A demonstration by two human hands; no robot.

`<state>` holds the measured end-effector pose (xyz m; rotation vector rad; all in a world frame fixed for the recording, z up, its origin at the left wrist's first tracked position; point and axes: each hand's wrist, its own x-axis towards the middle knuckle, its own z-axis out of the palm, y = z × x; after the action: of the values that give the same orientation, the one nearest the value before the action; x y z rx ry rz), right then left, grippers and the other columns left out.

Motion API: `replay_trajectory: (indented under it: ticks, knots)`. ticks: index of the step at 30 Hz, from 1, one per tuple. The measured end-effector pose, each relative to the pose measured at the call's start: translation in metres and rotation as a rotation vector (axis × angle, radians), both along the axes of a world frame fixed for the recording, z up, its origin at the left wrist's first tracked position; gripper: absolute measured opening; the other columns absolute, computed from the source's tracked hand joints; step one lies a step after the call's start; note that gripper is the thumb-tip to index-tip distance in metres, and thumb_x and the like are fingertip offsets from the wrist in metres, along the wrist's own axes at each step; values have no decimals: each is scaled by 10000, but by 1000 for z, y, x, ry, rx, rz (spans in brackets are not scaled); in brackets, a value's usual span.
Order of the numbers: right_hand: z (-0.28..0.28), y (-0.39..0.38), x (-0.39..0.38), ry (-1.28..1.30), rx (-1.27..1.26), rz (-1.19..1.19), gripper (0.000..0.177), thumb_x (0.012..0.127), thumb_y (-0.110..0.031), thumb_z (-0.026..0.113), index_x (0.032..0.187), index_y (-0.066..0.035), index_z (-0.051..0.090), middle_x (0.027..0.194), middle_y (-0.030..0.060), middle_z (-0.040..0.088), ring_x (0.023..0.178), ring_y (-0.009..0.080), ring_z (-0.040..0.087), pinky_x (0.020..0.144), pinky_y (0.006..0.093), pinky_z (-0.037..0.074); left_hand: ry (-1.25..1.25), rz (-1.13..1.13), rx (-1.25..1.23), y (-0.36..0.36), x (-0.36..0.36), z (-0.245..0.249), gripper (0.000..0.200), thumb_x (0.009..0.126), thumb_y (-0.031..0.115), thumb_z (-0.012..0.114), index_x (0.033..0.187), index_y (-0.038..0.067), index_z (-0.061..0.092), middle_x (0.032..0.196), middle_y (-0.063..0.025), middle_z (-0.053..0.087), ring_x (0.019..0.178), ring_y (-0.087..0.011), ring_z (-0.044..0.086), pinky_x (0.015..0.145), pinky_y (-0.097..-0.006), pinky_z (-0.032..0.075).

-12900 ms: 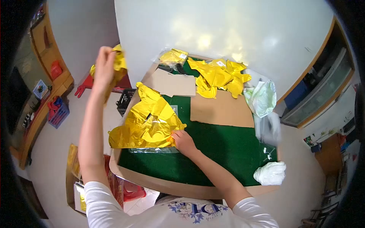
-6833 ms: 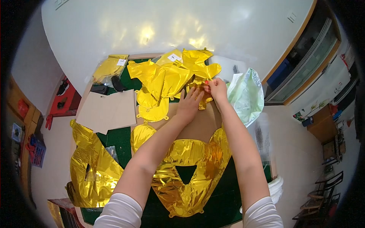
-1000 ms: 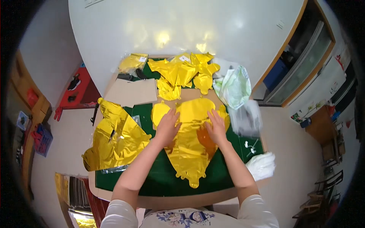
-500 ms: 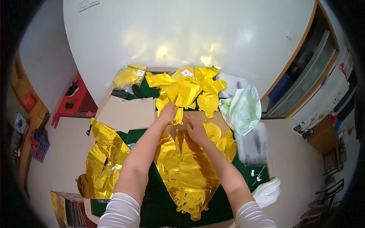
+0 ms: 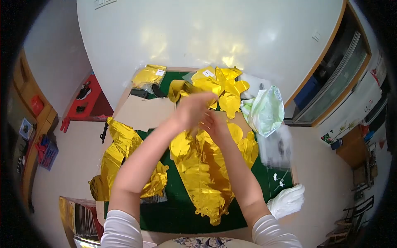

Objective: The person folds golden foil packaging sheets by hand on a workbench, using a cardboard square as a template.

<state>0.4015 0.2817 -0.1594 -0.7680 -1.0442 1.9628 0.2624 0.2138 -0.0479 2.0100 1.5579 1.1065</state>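
My left hand [image 5: 193,109] is smeared by motion above the far middle of the table, its fingers pointing right. Just beyond it, a gold foil balloon [image 5: 177,91] is curled up off the table, partly hidden by that hand. Close beside and below, my right hand [image 5: 214,124] has its fingers bent in; what they hold, if anything, is hidden. Under my forearms lies a large flat gold foil balloon [image 5: 209,173], uninflated, with small tabs at its near end. Another crumpled gold foil balloon [image 5: 120,153] lies left of my left arm.
The green-topped table [image 5: 182,221] stands against the wall. A beige board [image 5: 142,111] lies at far left, near a packaged gold foil item [image 5: 149,76]. More gold foil [image 5: 231,91] lies far right, beside a green-white plastic bag [image 5: 266,111]. White earphones [image 5: 279,179] and a white bundle [image 5: 287,200] lie at right.
My left hand has risen and moved right, nearer my right hand. The far gold foil is now pulled together and curled up. The view has shifted slightly, showing more of the near table edge.
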Motion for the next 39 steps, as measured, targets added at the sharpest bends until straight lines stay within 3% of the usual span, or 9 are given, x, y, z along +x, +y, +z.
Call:
replay_trajectory:
  ticks: [4,9,12,16,20,25,29,31,39]
  knots:
    - [-8,-11,28,407,-411,198,495,1003,-421,380,1354,-80,458,1285,78,568,1158,256,553,977,414,451,568,-325,137,-45,42,-52,356,775,47,601,1124,94,544,957,-81,639,878,-285,616,751,-387,506]
    - [-23,-36,56,-94,-252,-5,518,911,-265,612,1361,-66,451,1222,76,595,1075,227,583,893,356,484,690,-491,109,-93,79,-81,433,736,110,681,1138,113,521,1032,-34,607,883,-244,600,746,-344,505]
    - [-24,-45,63,-391,-9,46,626,858,-257,689,1391,-70,421,1302,95,535,1182,246,519,976,351,433,676,-572,96,-115,94,-95,442,736,153,694,1139,108,520,1095,-30,578,900,-238,594,753,-340,506]
    - [-30,-58,59,-858,985,-140,789,749,-250,777,1414,-112,376,1424,191,376,1284,301,400,1044,384,361,685,-582,15,-130,100,-104,465,725,183,709,1144,87,532,1118,-48,570,963,-237,584,778,-345,505]
    - [-13,-86,49,-1190,1418,413,833,646,-231,802,1379,-156,412,1347,189,420,1304,357,351,1067,468,316,656,-552,69,-134,100,-120,432,737,168,687,1133,76,542,1111,-71,572,973,-235,587,780,-344,510]
    - [-44,-82,33,-1333,1655,280,204,779,-124,624,978,-100,588,962,90,615,929,265,591,801,450,432,649,-545,81,-138,102,-126,416,752,137,647,1146,68,535,1114,-88,575,974,-234,594,755,-337,527]
    - [-26,-73,28,-776,1174,-180,51,813,-90,588,847,-52,597,656,124,559,607,279,580,585,395,452,688,-523,-13,-150,108,-108,410,755,124,628,1148,70,529,1156,-119,560,961,-243,595,744,-340,535]
    - [-8,-68,37,-673,908,-402,102,840,-107,577,899,-25,582,710,105,592,628,203,566,575,311,438,661,-473,54,-162,116,-109,417,754,126,624,1156,78,528,1203,-136,540,927,-239,592,735,-333,532]
    - [-79,-28,119,-490,11,-441,68,884,-118,583,829,-79,579,657,-19,531,505,87,479,442,251,364,587,-371,280,-196,134,-139,526,786,159,586,1301,134,484,1406,-151,409,790,-188,542,666,-273,487]
